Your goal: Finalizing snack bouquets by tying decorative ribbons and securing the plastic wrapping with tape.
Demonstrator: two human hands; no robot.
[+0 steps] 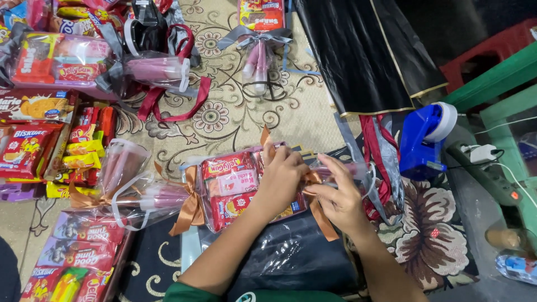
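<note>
So, your left hand clamped around the wrapped snack bundle, your right hand pinching the brown ribbon, tape dispenser nearby

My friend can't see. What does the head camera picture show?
Two hands, left hand and right hand, hold a brown ribbon on a clear-wrapped snack bundle. More wrapped bundles and snack packets lie on a patterned carpet, beside a blue tape dispenser.

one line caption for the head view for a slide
Both hands, left hand and right hand, on a brown ribbon around a cellophane snack bundle.
</note>
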